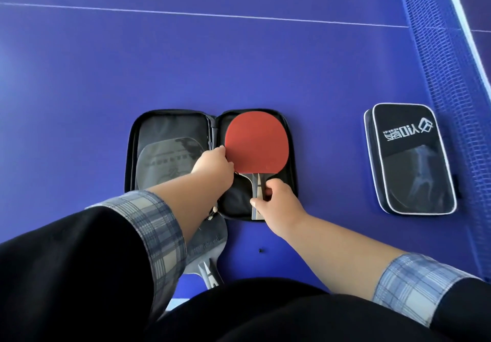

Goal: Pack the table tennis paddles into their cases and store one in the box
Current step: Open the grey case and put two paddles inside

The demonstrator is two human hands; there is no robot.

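Observation:
A black zip case (170, 129) lies unzipped and spread flat on the blue table tennis table. A red-faced paddle (256, 141) rests in its right half, with the handle pointing toward me. My right hand (276, 202) pinches the handle. My left hand (214, 165) touches the left edge of the red blade near its neck. A second paddle (210, 248) with a grey face lies near the table's front edge, mostly hidden under my left forearm. A second black case (410, 158), closed, lies to the right.
The blue net (446, 76) with its white top band runs along the right side, just beyond the closed case. A white line (186, 13) crosses the far table. A small dark speck (261, 250) lies in front of the open case.

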